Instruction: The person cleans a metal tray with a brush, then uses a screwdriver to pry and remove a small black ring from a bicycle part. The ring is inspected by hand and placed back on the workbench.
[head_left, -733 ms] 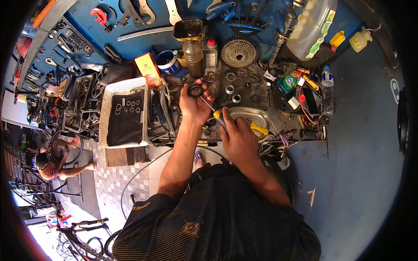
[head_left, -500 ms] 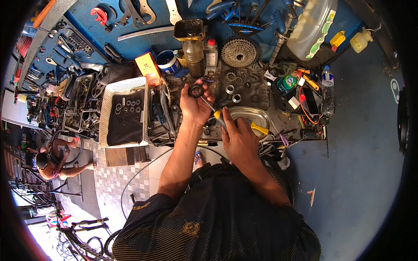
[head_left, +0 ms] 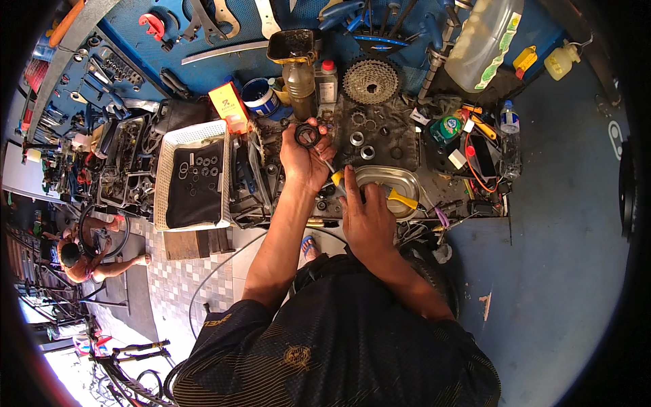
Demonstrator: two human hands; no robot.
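Note:
My left hand, palm up with curled fingers, holds a black ring-shaped part. A screwdriver with a yellow-and-grey handle slants from my right hand to that part, its tip hidden there. My right hand is closed around the handle, forefinger stretched along it. Beside it lie an oval metal tray and a yellow-handled tool. Two silver rings sit on the greasy bench behind the hands.
A white basket with washers is left; a cassette, bottles and hung tools are behind. Loose tools and a plastic bottle lie right. Another person sits low at far left beside a wheel.
My left hand has shifted slightly up with the black ring, which is angled a little differently. My right hand has moved slightly, still on the screwdriver. The other person has moved slightly.

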